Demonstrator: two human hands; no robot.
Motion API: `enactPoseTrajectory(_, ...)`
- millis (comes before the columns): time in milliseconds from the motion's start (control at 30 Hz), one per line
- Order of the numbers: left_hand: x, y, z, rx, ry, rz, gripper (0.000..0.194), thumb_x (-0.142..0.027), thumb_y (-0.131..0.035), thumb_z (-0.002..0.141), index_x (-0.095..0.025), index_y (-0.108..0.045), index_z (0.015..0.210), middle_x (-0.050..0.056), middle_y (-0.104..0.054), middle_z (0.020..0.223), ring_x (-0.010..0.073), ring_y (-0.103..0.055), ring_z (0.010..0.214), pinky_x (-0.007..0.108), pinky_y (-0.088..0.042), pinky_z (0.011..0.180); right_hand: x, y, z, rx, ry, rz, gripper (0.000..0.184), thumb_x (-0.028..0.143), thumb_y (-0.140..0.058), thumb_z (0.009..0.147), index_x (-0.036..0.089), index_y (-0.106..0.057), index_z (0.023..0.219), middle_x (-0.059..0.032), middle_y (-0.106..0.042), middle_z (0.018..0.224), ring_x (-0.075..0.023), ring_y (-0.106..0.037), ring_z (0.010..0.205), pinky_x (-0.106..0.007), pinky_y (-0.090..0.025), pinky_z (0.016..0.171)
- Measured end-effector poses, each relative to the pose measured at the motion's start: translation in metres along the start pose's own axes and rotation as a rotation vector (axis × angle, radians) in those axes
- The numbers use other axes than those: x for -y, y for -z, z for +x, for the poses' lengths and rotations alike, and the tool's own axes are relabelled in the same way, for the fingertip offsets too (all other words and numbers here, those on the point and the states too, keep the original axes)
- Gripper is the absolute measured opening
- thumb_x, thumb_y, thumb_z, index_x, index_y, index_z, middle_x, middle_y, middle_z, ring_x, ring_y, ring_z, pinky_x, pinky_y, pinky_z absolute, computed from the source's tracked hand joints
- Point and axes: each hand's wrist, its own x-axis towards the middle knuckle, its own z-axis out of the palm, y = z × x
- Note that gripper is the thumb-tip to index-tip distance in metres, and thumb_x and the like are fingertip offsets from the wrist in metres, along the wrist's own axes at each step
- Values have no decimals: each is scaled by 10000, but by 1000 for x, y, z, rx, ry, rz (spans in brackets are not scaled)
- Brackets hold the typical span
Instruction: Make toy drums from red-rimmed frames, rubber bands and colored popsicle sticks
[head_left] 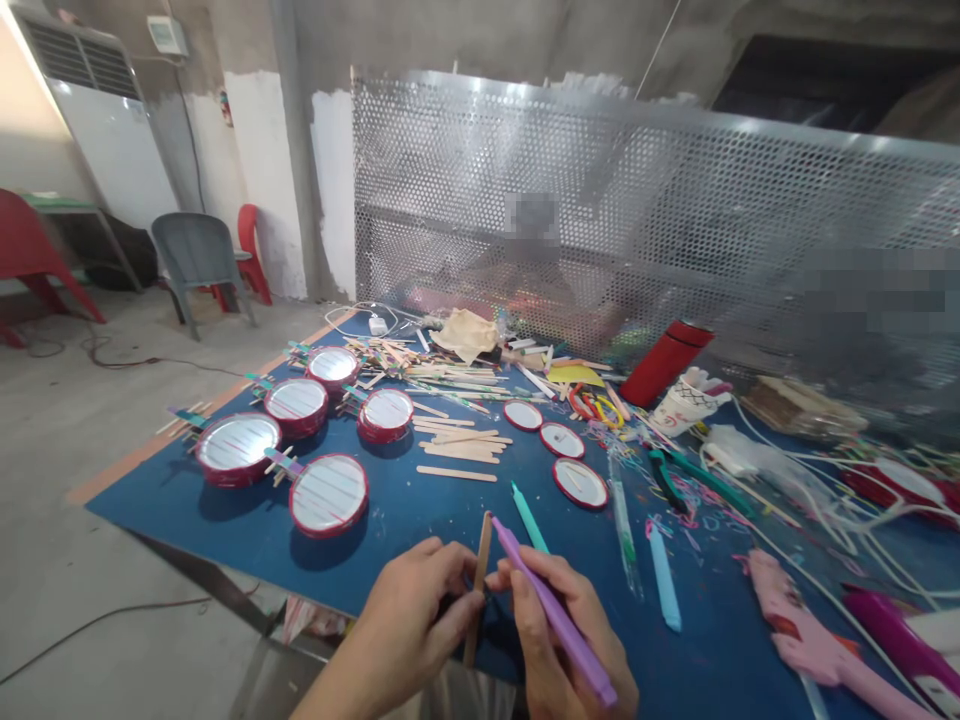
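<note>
At the bottom centre of the frame I have the left hand (420,610) pinching a flat, light-brown wooden stick (483,552) between thumb and fingers, the stick standing at a slight tilt over the near edge of the blue-topped table (435,520). Just beside it, my right hand (574,625) has its grip closed around a slim purple plastic marker (555,612), pen-fashion, the tip up at the stick's upper end; from here I cannot tell whether they touch. A teal pen (529,515) lies just beyond the right fingers.

At the lower right I see a pink glue gun (799,620), and left of it a light-blue marker (663,575). Left of centre stand five round, red-sided drum shapes with white faces (328,492), coloured sticks jutting from their edges. In the middle of the frame lies a loose group of bare wooden sticks (465,446), with three small red-rimmed white discs (580,483) to the right.

Farther back, right of centre, a patterned paper cup (679,408) leans near a tilted red cylindrical bottle (666,362). Behind them rises a perforated metal panel (637,230); a grey plastic chair (196,250) stands at the upper left.
</note>
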Motion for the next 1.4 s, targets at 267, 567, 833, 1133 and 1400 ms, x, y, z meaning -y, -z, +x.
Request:
enactPoseTrajectory(267, -2, 1, 2, -2, -10, -23, 150, -227, -495, 918, -191, -574, 795, 12, -607, 727, 176, -561, 726, 253, -389, 638, 0, 1, 1, 31, 15, -7, 92, 268, -636, 876, 230, -703, 926, -1, -706, 771, -146, -670, 632, -256, -528, 615)
enactPoseTrajectory(567, -2, 1, 2, -11, 3, -32, 127, -238, -529, 912, -195, -580, 804, 3, -597, 708, 176, -562, 721, 247, -382, 628, 3, 1, -4, -48, -98, -4, 117, 310, -657, 863, 213, -696, 915, 8, -712, 761, -120, -667, 626, -219, -525, 621)
enactPoseTrajectory(833, 1, -1, 0, -3, -10, -12, 155, -239, -498, 921, -202, -573, 791, 15, -621, 747, 176, -571, 732, 251, -393, 642, 2, 1, 1, 19, -9, -16, 100, 289, -639, 876, 225, -701, 922, 0, -706, 753, -141, -672, 627, -246, -535, 606)
enactPoseTrajectory(1133, 0, 0, -1, -3, -2, -8, 122, -219, -506, 912, -195, -589, 826, 12, -611, 744, 177, -567, 735, 250, -384, 639, 3, 1, 0, -32, -103, -53, 151, 338, -640, 869, 207, -705, 905, -6, -718, 777, -137, -684, 613, -230, -538, 610)
enactPoseTrajectory(1400, -1, 1, 0, -5, 7, -26, 104, -209, -527, 903, -191, -588, 821, 4, -601, 724, 175, -565, 732, 243, -381, 638, 2, 1, -3, -64, -208, -21, 189, 380, -660, 843, 202, -707, 885, -9, -724, 748, -135, -685, 600, -223, -542, 601)
